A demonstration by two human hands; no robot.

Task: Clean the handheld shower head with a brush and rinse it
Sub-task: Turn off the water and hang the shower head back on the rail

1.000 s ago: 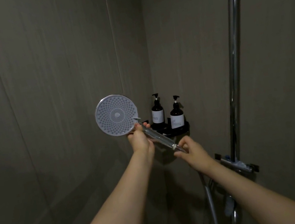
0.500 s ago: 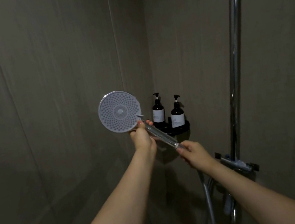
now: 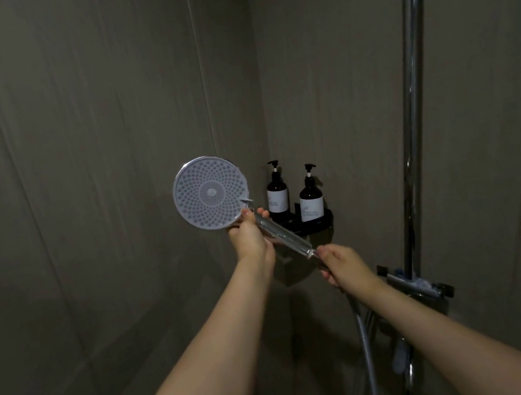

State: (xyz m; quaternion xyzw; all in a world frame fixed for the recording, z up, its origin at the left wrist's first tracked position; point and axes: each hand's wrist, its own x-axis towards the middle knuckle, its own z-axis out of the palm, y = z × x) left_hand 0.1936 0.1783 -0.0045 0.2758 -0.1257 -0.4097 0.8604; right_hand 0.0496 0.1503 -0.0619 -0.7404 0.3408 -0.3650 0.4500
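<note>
The handheld shower head [image 3: 210, 193] is a round pale disc with many nozzle dots, its face turned toward me, held up in the shower corner. My left hand [image 3: 249, 236] grips the clear handle just below the disc. My right hand [image 3: 343, 263] holds the lower end of the handle, where the metal hose [image 3: 366, 352] joins and drops down. No brush is in view.
Two dark pump bottles [image 3: 311, 196] stand on a black corner shelf [image 3: 314, 226] just behind the handle. A chrome riser pole [image 3: 415, 93] runs up the right wall to the mixer valve [image 3: 413, 283]. Grey walls close in on the left and behind.
The shower head has risen slightly and shifted a little right, with both hands keeping their hold on the handle.
</note>
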